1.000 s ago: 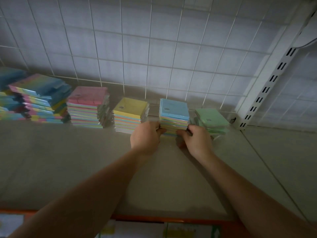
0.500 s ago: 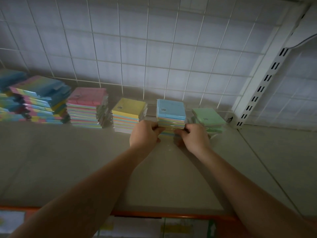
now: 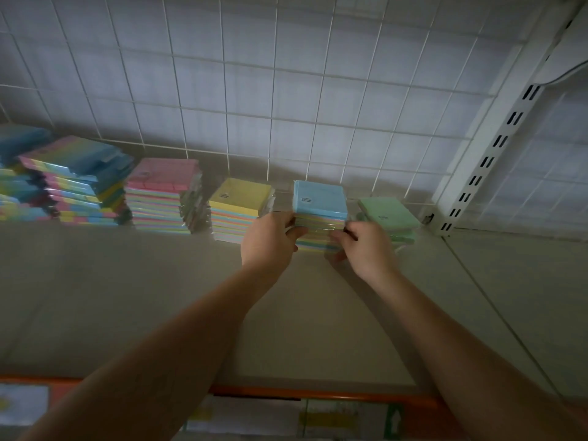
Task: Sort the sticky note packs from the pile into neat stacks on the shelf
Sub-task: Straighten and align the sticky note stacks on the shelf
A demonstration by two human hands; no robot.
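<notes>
fingers of left hand (image 3: 269, 241) and right hand (image 3: 369, 246) clasp the square, film-wrapped blue-topped stack (image 3: 319, 218)

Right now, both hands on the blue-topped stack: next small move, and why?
Probably let go and draw both hands back. The left hand and right hand flank the blue-topped stack, which already sits on the shelf in the row between the yellow-topped stack and green-topped stack, its edges looking aligned.

Dim, bluish light; soft shadow along the white wire grid panel (image 3: 286, 90) base, whose lines bow from wide-angle distortion; slight blur overall.
</notes>
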